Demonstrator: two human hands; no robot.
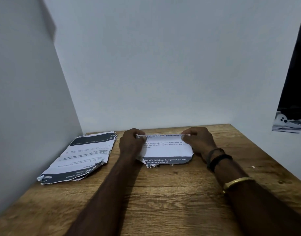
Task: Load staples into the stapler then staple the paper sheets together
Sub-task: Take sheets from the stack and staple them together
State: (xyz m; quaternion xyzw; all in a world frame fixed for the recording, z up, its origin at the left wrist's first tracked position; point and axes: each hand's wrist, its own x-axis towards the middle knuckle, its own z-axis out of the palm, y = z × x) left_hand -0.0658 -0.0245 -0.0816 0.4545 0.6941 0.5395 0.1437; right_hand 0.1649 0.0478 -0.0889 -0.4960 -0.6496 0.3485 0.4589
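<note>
Near the far edge of the bench [163, 205], the left hand [131, 142] and right hand [197, 140] each pinch a top corner of the paper sheets [166, 150]. The sheets' lower edge rests on the bench. Another paper stack [85, 155] lies flat by the far left corner.

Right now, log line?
left hand: pinching sheets top edge | right hand: same | sheets: resting on table | second stack: left | stapler: unseen

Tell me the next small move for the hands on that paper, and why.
Probably tap the held sheets on the table to square them. The left hand and right hand each pinch an upper corner, and the bottom edge, down at the table, looks ragged and uneven.
</note>
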